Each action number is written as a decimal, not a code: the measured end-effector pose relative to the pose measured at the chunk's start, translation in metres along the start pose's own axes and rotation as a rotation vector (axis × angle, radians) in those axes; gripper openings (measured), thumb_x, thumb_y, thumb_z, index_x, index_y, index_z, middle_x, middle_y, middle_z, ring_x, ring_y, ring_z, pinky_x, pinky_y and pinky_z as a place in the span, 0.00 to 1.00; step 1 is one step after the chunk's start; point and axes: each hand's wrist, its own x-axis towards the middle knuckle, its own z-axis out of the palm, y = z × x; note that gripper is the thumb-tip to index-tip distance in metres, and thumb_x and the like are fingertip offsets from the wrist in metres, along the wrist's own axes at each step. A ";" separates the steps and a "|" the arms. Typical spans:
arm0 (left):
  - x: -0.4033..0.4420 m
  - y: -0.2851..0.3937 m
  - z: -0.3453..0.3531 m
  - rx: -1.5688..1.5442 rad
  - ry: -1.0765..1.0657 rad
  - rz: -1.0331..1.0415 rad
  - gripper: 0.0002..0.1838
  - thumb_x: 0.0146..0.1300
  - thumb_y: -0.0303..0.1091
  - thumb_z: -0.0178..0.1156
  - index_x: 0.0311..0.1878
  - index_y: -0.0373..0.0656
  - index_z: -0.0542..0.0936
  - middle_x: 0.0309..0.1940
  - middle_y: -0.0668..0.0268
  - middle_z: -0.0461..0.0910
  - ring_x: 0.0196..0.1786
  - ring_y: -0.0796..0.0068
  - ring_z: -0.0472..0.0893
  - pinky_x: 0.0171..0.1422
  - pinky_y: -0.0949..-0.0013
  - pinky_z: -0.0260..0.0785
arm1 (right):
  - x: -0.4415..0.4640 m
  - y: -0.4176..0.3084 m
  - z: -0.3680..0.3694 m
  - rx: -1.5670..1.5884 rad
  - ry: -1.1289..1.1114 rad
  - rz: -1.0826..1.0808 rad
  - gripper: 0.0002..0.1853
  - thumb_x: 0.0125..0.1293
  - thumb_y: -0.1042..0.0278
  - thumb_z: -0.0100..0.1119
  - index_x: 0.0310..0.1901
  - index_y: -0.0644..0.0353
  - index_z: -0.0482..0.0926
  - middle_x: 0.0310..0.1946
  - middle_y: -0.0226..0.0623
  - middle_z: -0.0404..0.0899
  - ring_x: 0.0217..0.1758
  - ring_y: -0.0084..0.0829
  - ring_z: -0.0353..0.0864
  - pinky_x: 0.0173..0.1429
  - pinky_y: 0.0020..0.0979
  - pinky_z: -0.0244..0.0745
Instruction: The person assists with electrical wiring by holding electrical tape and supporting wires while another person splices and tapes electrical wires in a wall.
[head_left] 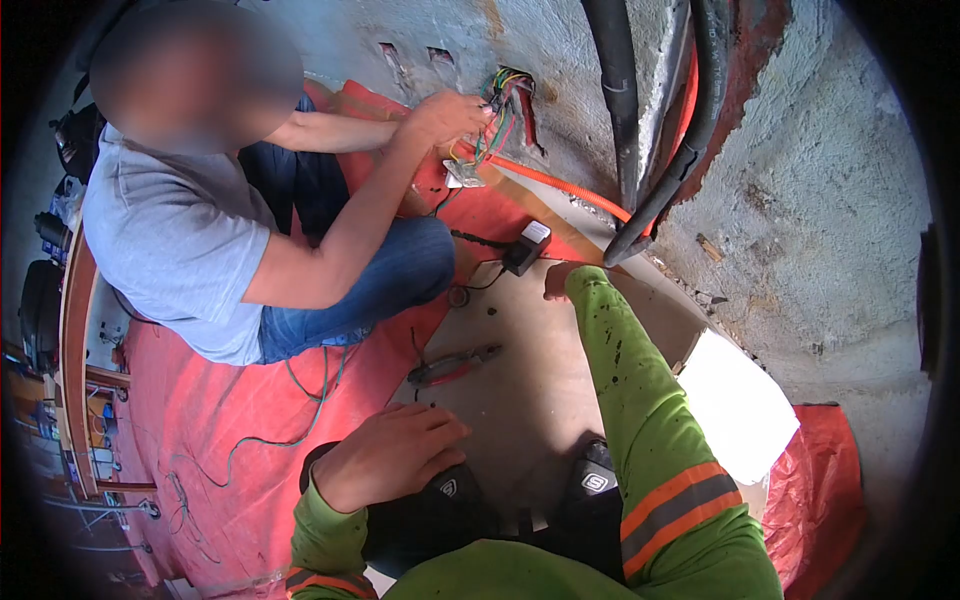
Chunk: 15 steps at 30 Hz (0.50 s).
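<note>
My left hand (pixel 395 455) rests palm down over my knee above the shoe, fingers stretched out, holding nothing. My right hand (pixel 558 281) reaches forward to the board by the wall; the sleeve covers much of it, and its fingers are mostly hidden. Close to it on the left sits a black box with a white top (pixel 526 249), with a black cord. Pliers with red handles (pixel 450 369) lie on the beige board (pixel 530 360) between my two hands. A co-worker's hands (pixel 455 118) hold colored wires (pixel 500 100) at a wall opening.
A co-worker (pixel 190 230) sits at left on red sheeting (pixel 240 420), where a thin green wire (pixel 270 440) lies. Thick black hoses (pixel 615 100) and an orange conduit (pixel 570 187) run along the wall. A white sheet (pixel 738 405) is at right. A wooden frame (pixel 78 370) stands far left.
</note>
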 end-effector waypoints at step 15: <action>0.001 -0.001 0.000 0.014 -0.009 0.001 0.15 0.68 0.41 0.63 0.53 0.44 0.81 0.51 0.61 0.82 0.53 0.55 0.81 0.58 0.56 0.73 | -0.003 -0.003 0.001 -0.054 0.036 -0.020 0.13 0.60 0.55 0.59 0.37 0.52 0.89 0.30 0.30 0.88 0.32 0.29 0.87 0.40 0.36 0.82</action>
